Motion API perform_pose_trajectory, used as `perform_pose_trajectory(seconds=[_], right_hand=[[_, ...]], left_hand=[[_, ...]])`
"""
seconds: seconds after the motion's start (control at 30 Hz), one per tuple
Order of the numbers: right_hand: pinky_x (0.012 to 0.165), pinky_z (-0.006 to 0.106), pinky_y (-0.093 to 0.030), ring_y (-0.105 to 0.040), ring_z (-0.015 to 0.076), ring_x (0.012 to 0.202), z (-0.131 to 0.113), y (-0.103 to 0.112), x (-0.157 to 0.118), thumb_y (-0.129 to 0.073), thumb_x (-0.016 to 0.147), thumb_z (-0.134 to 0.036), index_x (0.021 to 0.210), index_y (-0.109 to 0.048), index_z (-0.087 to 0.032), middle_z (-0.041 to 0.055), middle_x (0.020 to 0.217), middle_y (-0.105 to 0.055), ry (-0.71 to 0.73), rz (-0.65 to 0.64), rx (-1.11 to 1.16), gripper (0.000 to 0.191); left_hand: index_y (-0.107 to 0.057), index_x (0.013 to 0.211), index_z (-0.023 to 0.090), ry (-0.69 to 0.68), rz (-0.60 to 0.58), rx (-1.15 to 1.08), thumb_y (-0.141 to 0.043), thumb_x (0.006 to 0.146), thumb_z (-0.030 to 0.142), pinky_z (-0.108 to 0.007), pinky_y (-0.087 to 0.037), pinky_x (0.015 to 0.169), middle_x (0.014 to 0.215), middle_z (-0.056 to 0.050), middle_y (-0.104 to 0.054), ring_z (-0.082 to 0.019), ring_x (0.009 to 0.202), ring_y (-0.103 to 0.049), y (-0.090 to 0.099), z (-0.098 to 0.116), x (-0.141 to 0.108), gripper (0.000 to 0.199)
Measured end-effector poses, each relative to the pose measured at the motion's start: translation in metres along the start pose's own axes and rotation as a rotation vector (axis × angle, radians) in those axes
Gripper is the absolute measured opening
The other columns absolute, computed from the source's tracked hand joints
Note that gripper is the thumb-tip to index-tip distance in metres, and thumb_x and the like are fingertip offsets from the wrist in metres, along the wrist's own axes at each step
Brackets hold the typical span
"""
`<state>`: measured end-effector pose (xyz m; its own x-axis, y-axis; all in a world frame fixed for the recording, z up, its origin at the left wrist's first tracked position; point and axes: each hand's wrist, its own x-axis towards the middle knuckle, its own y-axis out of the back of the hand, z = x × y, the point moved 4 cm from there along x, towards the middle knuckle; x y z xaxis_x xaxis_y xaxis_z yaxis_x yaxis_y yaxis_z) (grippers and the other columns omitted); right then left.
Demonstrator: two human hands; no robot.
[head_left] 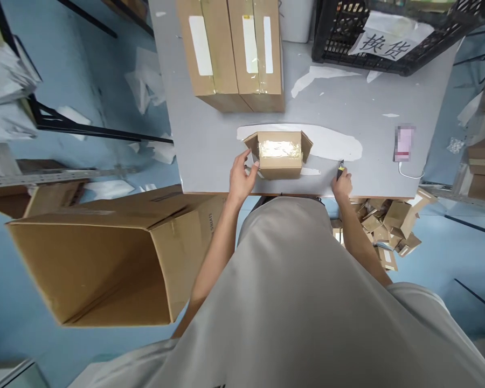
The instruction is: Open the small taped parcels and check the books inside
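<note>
A small cardboard box (279, 172) lies near the table's front edge, clear tape across its top and its end flaps sticking out to both sides. My left hand (242, 175) is at its left end, with thumb and fingers around the flap there. To the right of the box, my right hand (341, 184) is closed around a utility knife (340, 171), black and yellow, its tip pointing away from me. A torn sheet of white paper (335, 143) lies partly under the box.
Two taped cartons (222, 70) stand at the back of the grey table (372, 108). Behind it sits a black crate (408, 64). A phone (404, 144) with a cable lies right. A large open carton (161, 269) is at my left; several cardboard pieces (400, 221) lie below right.
</note>
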<state>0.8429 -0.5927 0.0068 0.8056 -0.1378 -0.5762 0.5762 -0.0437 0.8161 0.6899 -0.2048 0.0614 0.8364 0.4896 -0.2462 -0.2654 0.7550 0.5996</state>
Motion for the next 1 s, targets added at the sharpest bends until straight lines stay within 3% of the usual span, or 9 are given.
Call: perform_pose_trajectory(seconds=[0.17,0.27,0.37,0.47,0.53,0.63,0.7,0.87,1.0], right_hand=[[0.122,0.050,-0.050,-0.057,0.0414,0.151,-0.013,0.016,0.000,-0.055,0.111,-0.028,0.172,-0.042,-0.003,0.0344,0.160,-0.056,0.114,0.072,0.065,0.067],[0.125,0.049,-0.050,-0.061,0.0373,0.149,-0.055,0.036,-0.002,-0.048,0.118,-0.040,0.167,-0.053,-0.008,0.0305,0.159,-0.062,0.370,0.116,0.289,0.059],[0.120,0.044,-0.056,-0.069,0.0323,0.143,-0.111,0.057,-0.008,-0.045,0.121,-0.053,0.164,-0.060,-0.013,0.0245,0.160,-0.067,0.612,0.094,0.541,0.061],[0.114,0.044,-0.059,-0.077,0.0323,0.128,-0.154,0.072,-0.013,-0.050,0.119,-0.058,0.151,-0.071,-0.015,0.0204,0.145,-0.079,0.674,0.011,0.598,0.057],[0.112,0.044,-0.059,-0.080,0.0338,0.120,-0.168,0.079,-0.013,-0.051,0.120,-0.053,0.131,-0.080,-0.018,0.0173,0.127,-0.086,0.677,-0.038,0.560,0.048],[0.106,0.042,-0.059,-0.082,0.0349,0.115,-0.164,0.081,-0.007,-0.050,0.119,-0.046,0.101,-0.081,-0.021,0.0138,0.105,-0.086,0.652,-0.070,0.577,0.043],[0.098,0.039,-0.062,-0.083,0.0324,0.106,-0.151,0.076,0.001,-0.050,0.119,-0.047,0.093,-0.078,-0.021,0.0107,0.096,-0.083,0.607,-0.116,0.710,0.046],[0.083,0.033,-0.067,-0.077,0.0234,0.094,-0.124,0.044,0.014,-0.049,0.114,-0.066,0.092,-0.073,-0.021,0.0054,0.091,-0.078,0.456,-0.255,1.123,0.055],[0.084,0.028,-0.064,-0.076,0.0187,0.094,-0.118,0.016,0.015,-0.043,0.115,-0.069,0.106,-0.074,-0.019,0.0059,0.094,-0.081,0.390,-0.274,1.181,0.059]], left_hand=[[-0.061,0.158,0.021,0.058,0.018,-0.058,-0.067,0.108,0.057,-0.049,-0.060,0.120,0.164,-0.021,-0.065,-0.032,0.148,-0.068,-0.001,-0.004,-0.016,0.062],[-0.062,0.149,0.022,0.110,-0.022,-0.076,-0.080,0.096,0.040,-0.049,-0.058,0.124,0.159,-0.018,-0.069,-0.029,0.146,-0.069,-0.003,-0.012,-0.019,0.059],[-0.064,0.127,0.024,0.214,0.015,-0.050,-0.077,0.087,0.021,-0.049,-0.061,0.119,0.146,-0.014,-0.077,-0.027,0.134,-0.075,-0.003,-0.019,-0.014,0.043],[-0.065,0.109,0.026,0.253,0.051,0.025,-0.075,0.085,0.020,-0.049,-0.061,0.113,0.124,-0.009,-0.082,-0.028,0.121,-0.078,-0.001,-0.014,-0.006,0.027],[-0.067,0.101,0.026,0.235,0.058,0.093,-0.079,0.086,0.025,-0.048,-0.060,0.110,0.111,-0.007,-0.083,-0.029,0.112,-0.077,0.002,-0.004,-0.004,0.019],[-0.069,0.095,0.026,0.201,0.103,0.198,-0.080,0.088,0.033,-0.045,-0.058,0.105,0.105,-0.006,-0.084,-0.030,0.102,-0.075,0.009,0.015,-0.009,0.014],[-0.071,0.096,0.027,0.157,0.136,0.236,-0.076,0.092,0.036,-0.044,-0.058,0.102,0.105,-0.006,-0.084,-0.030,0.102,-0.075,0.013,0.030,-0.015,0.012],[-0.074,0.104,0.027,-0.084,0.151,0.277,-0.064,0.105,0.036,-0.045,-0.058,0.104,0.112,-0.010,-0.084,-0.032,0.111,-0.075,0.010,0.074,-0.029,0.014],[-0.076,0.108,0.027,-0.206,0.092,0.322,-0.060,0.110,0.033,-0.049,-0.057,0.109,0.117,-0.012,-0.083,-0.034,0.116,-0.074,-0.008,0.100,-0.034,0.017]])
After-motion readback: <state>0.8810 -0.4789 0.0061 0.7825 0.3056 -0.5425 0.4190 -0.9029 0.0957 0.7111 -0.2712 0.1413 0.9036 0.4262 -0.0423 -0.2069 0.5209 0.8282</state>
